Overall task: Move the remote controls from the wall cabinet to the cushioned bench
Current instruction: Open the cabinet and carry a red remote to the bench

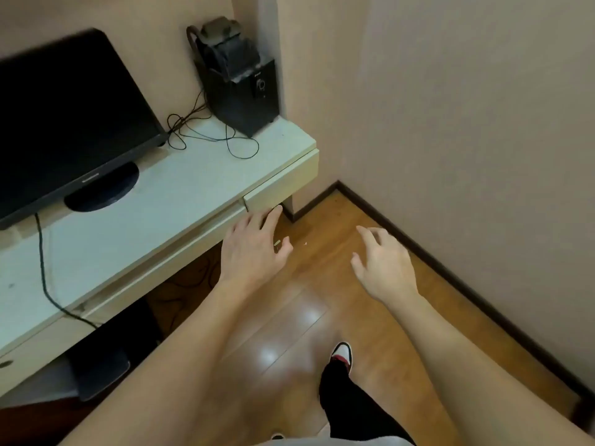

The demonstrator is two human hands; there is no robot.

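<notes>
From the head camera, looking down into a room corner, both bare forearms reach forward over a glossy wooden floor point(322, 268). The left hand point(254, 249) is spread flat with its fingers apart, empty, its fingertips at the lower edge of a pale drawer front point(280, 185) set under the top of a white wall-mounted cabinet point(112, 239); whether they actually touch the drawer cannot be told. The right hand point(383, 262) hangs in the air over the floor, well apart from the left, its fingers loosely curled and apart, gripping nothing. No remote controls show anywhere in this view, and the drawer looks closed. On the cabinet top a dark flat monitor point(70, 123) stands on a round black base point(103, 188), with a black cable point(43, 272) running down over the front edge. Toward the corner sits a black speaker box point(244, 94) with a dark, blurred item point(222, 43) piled on top of it, and thin black wires point(209, 136) lie looped on the surface beside it. Beige walls point(467, 107) meet a dark skirting board point(450, 262). Below, a leg in dark trousers point(351, 400) ends in a red, white and black shoe point(342, 354) planted on the floor.
</notes>
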